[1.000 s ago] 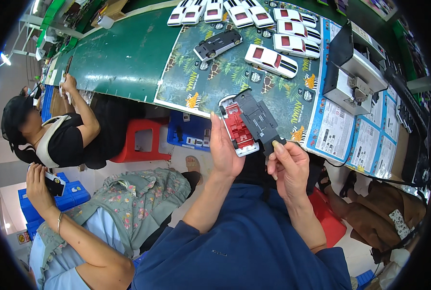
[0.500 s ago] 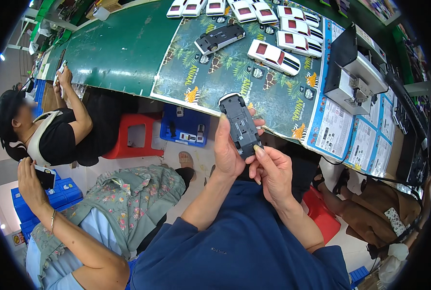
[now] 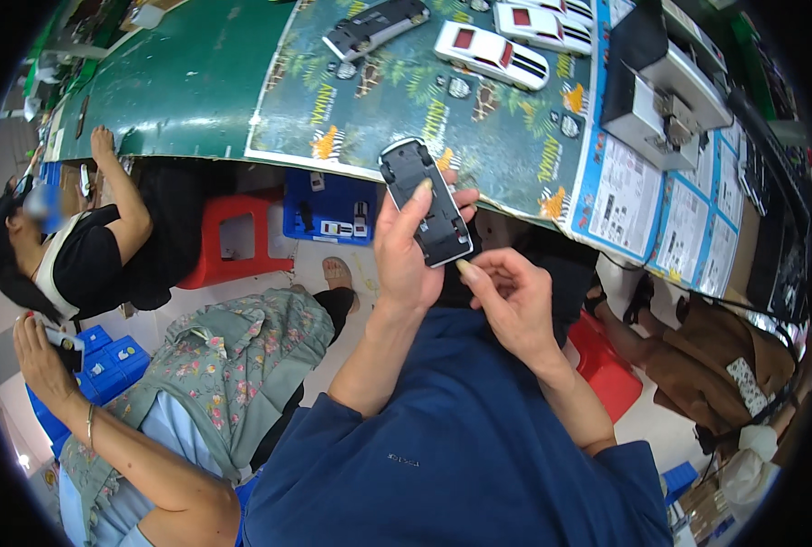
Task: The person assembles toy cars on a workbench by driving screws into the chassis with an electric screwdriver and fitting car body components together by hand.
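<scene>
My left hand (image 3: 406, 251) is closed round a toy car (image 3: 427, 202), held with its dark grey underside facing up and its white rim showing at the ends. The left thumb presses on the underside and the fingers wrap the far side. Just off the car's near end is my right hand (image 3: 513, 301), its fingers curled in and its thumb pointing at the car's corner. Anything between those fingertips is too small or hidden to make out. On the table beyond lie an overturned toy car (image 3: 376, 27) and an upright white toy car (image 3: 491, 55) with black stripes.
More white cars (image 3: 544, 27) stand at the table's far edge. Printed sheets (image 3: 616, 219) and a black-and-white device (image 3: 658, 118) occupy the right side. Below the edge are a blue bin (image 3: 328, 202) and a red stool (image 3: 235, 239). Co-workers sit at left, one holding a car (image 3: 66, 346).
The right hand has come off the car's near end. The left thumb has shifted onto the underside. My view has tilted, so the table sits higher in it.
</scene>
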Tool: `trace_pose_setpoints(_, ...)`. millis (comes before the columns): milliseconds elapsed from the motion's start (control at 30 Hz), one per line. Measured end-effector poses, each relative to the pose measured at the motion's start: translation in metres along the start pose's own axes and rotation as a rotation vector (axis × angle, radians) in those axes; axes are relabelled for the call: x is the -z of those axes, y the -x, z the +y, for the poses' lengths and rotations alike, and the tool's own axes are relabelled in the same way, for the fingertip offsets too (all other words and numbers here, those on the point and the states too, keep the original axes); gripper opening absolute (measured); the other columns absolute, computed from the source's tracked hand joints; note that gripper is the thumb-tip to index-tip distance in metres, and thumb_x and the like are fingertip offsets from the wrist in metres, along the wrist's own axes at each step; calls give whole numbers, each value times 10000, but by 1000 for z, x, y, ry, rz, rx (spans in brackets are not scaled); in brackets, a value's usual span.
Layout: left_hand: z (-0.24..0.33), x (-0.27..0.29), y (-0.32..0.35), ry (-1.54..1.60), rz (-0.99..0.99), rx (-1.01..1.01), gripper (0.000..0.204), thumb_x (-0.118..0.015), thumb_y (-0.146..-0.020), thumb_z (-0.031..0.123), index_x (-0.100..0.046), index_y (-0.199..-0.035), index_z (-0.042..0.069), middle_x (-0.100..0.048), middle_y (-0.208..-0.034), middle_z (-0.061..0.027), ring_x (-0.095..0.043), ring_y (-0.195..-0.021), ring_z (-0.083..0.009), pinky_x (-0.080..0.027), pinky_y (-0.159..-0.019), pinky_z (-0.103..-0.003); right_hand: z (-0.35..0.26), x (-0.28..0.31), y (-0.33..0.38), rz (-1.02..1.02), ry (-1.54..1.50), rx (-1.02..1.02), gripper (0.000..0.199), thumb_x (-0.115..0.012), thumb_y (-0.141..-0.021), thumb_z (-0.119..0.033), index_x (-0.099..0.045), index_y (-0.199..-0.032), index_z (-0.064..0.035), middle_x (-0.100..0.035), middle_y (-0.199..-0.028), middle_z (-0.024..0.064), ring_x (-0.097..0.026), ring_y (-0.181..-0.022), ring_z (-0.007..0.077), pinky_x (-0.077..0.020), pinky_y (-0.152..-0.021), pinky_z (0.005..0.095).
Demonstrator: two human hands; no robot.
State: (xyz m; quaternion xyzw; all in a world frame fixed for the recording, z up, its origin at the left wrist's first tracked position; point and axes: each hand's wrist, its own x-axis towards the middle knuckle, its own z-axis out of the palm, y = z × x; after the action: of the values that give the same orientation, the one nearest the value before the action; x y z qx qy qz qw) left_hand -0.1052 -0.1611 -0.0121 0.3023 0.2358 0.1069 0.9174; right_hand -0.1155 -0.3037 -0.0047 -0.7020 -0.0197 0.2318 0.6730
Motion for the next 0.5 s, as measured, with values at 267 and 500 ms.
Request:
trace_pose_setpoints(267, -15, -1, 6, -23, 48, 24, 346, -496, -997, 193, -467, -1286, 4, -591, -1227, -182, -626, -1104, -344, -539, -942, -450, 10, 0, -16, -128, -180, -199, 296, -714, -899, -271, -654, -858, 17, -657, -669, 48, -569, -527, 53, -432, -466, 203)
trace_pose_setpoints(500, -9, -7, -1, -170, -59, 159, 330, -530, -976, 183, -509, -1218, -41, -628, -1147, -242, -681, -980, -328, -607, -786, -414, 9, 14, -12, -149, -290, -164, 278, -717, -896, -261, -661, -844, 6, -640, -633, 37, -547, -497, 48, -408, -450, 196)
